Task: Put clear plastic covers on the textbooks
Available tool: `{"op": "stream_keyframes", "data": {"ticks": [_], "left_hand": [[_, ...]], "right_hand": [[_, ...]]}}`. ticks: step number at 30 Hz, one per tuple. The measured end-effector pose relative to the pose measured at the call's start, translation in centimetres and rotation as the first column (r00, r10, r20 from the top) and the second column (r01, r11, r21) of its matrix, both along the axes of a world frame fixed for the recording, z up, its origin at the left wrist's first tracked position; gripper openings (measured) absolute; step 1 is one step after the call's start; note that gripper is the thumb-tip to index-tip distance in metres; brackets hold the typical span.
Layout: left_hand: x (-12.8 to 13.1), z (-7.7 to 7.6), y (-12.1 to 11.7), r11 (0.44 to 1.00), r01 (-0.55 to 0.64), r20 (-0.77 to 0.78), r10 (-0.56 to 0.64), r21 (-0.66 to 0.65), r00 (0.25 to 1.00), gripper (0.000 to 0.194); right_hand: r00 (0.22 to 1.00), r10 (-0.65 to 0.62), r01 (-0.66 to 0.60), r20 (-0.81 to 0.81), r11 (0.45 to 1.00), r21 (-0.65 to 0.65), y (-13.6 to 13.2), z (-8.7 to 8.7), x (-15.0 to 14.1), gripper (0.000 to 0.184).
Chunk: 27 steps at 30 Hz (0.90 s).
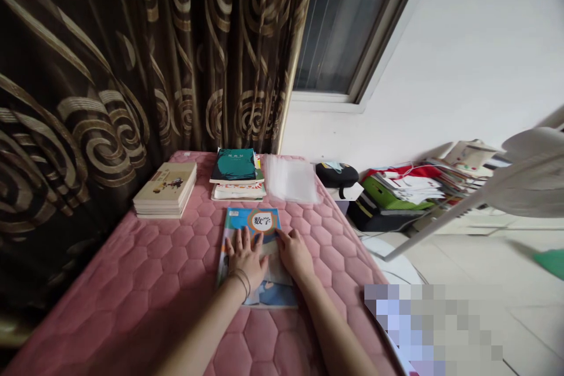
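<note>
Lying flat and face up on the pink quilted mattress (171,299): a thin textbook (275,275), nearer than the cream-coloured books (167,182), the teal-topped pile (237,173) and the translucent sheets (291,181). Bright blue across the top, with a small white label (235,213) in the upper left corner and an orange-ringed badge (262,221) bearing black characters; paler lower down, then blue again near the bottom. Resting palm down on the cover with the left hand (247,255), gripping nothing, with fingers spread and two thin dark bands (243,285) round the wrist. Touching the right edge with the right hand (296,252), with fingers bent inward; cannot tell whether pinching or merely resting there
</note>
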<state>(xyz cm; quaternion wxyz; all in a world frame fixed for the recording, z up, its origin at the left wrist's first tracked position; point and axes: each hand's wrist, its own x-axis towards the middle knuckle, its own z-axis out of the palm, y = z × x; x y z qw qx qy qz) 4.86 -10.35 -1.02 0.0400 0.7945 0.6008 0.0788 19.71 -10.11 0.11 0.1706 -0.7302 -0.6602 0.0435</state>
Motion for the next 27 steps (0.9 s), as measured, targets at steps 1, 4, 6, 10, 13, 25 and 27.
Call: {"op": "stream_keyframes", "data": {"ticks": [1,4,6,10,13,25,27], "left_hand": [[0.0,0.2,-0.1,1.0,0.008,0.003,-0.008,-0.008,1.0,0.063],[0.3,0.5,-0.7,0.998,0.059,-0.001,-0.059,-0.031,0.998,0.068],[0.5,0.5,-1.0,0.996,0.086,-0.008,-0.087,-0.034,0.996,0.07],[0.7,0.1,-1.2,0.997,0.082,0.008,-0.083,0.004,0.997,0.072],[0.7,-0.2,-1.3,0.997,0.075,0.018,-0.075,0.022,0.997,0.073],[3.1,1.1,4.9,0.976,0.127,0.053,-0.119,-0.177,0.991,0.058],[3.9,1.4,6.9,0.98,0.121,0.049,-0.114,-0.156,0.992,0.058]], "right_hand": [[0.999,0.038,-0.039,0.026,0.998,0.039,0.0,0.0,-0.1,0.039],[0.961,0.274,-0.276,0.034,0.959,0.071,0.4,-0.3,-0.5,0.042],[0.909,0.416,-0.416,0.011,0.909,0.012,1.1,-0.6,-0.5,0.045],[0.887,0.457,-0.451,0.06,0.887,-0.097,3.6,-1.1,0.3,0.049],[0.899,0.428,-0.417,0.098,0.902,-0.114,5.6,-1.2,1.1,0.054],[0.912,0.38,-0.364,0.156,0.924,-0.12,7.3,-1.7,1.4,0.054],[0.904,0.388,-0.37,0.181,0.92,-0.125,7.2,-1.8,1.5,0.056]]}}
